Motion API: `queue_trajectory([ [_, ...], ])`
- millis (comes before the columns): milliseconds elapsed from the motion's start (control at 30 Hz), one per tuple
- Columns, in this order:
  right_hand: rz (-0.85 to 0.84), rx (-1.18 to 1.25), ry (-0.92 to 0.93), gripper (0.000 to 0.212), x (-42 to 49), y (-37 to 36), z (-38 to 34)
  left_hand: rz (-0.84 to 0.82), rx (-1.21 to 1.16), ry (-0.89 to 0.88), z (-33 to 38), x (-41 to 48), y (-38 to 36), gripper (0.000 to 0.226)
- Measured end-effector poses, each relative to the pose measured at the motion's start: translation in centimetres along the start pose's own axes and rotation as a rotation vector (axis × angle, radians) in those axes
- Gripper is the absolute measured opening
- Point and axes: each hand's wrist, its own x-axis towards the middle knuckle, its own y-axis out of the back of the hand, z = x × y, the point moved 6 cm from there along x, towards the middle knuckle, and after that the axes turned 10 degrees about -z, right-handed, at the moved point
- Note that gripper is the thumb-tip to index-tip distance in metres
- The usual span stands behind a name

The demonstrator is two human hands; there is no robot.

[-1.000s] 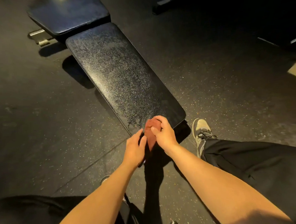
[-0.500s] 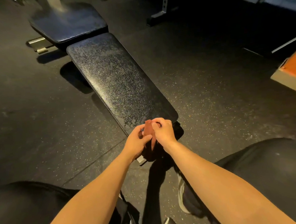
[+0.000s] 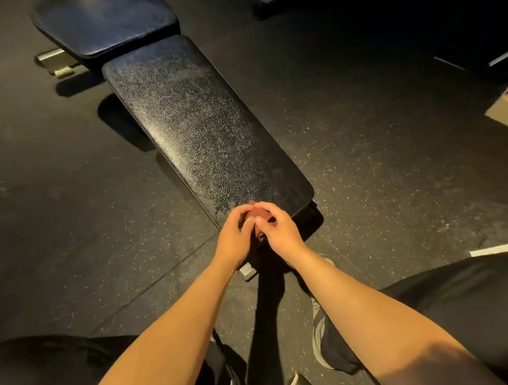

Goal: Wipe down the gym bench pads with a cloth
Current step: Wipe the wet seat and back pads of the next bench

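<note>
A long black back pad (image 3: pixel 202 130) runs away from me, its textured surface speckled with a pale film. Beyond it lies the smaller black seat pad (image 3: pixel 105 20). At the pad's near end both hands meet around a small reddish-brown cloth (image 3: pixel 260 212). My left hand (image 3: pixel 236 237) curls its fingers round the cloth from the left. My right hand (image 3: pixel 278 232) curls over it from the right. Most of the cloth is hidden between the fingers.
Dark speckled rubber floor (image 3: pixel 392 155) surrounds the bench. A metal bench foot (image 3: pixel 53 60) sticks out at far left, another (image 3: pixel 247 271) below my hands. An orange and tan box (image 3: pixel 507 105) sits at the right edge. My dark-trousered legs and a shoe (image 3: pixel 319 336) are near.
Both hands have closed tighter together round the cloth, which now shows less. My right leg has drawn in under me.
</note>
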Motion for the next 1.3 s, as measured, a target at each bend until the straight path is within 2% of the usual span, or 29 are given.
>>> queue_trajectory([
  [133, 0.176, -0.117, -0.028, 0.030, 1.1, 0.9, 0.8, 0.108, 0.313, -0.034, -1.1, 1.1, 0.8, 0.028],
  [200, 0.257, -0.173, -0.029, 0.031, 2.0, 1.3, 0.8, 0.157, 0.389, 0.024, -2.2, 1.2, 1.6, 0.034],
  [267, 0.294, -0.174, -0.052, 0.032, 3.2, 1.5, 0.6, 0.136, 0.426, 0.046, -3.2, 1.1, 1.8, 0.041],
  [333, 0.279, -0.208, -0.042, 0.035, 4.8, 0.9, 0.1, 0.117, 0.451, 0.020, -3.7, 1.0, 2.0, 0.044],
  [467, 0.168, -0.520, 0.103, 0.035, 6.3, -2.0, -0.9, 0.136, 0.403, -0.002, -4.1, 0.9, 2.4, 0.041],
  [567, 0.070, -0.610, 0.186, 0.029, 4.7, -3.3, 0.3, 0.161, 0.345, 0.011, -4.0, 0.6, 2.8, 0.038],
  [667, 0.022, -0.616, 0.210, 0.024, 2.8, -4.0, 1.2, 0.152, 0.323, 0.016, -4.2, 0.5, 2.7, 0.040],
  [867, 0.194, -0.491, 0.097, 0.033, 6.1, -2.0, -2.1, 0.130, 0.264, 0.036, -4.2, 0.5, 2.8, 0.054],
  [1000, 0.076, -0.638, 0.072, 0.044, 6.6, -2.8, -0.6, 0.102, 0.249, 0.028, -4.7, 0.3, 3.0, 0.053],
  [1100, 0.101, -0.691, 0.097, 0.040, 4.1, -2.8, 0.7, 0.095, 0.263, 0.037, -4.7, 0.4, 2.6, 0.052],
  [1300, 0.131, -0.458, 0.149, 0.043, 1.6, -2.2, 1.6, 0.085, 0.344, 0.058, -4.7, 0.6, 1.4, 0.042],
])
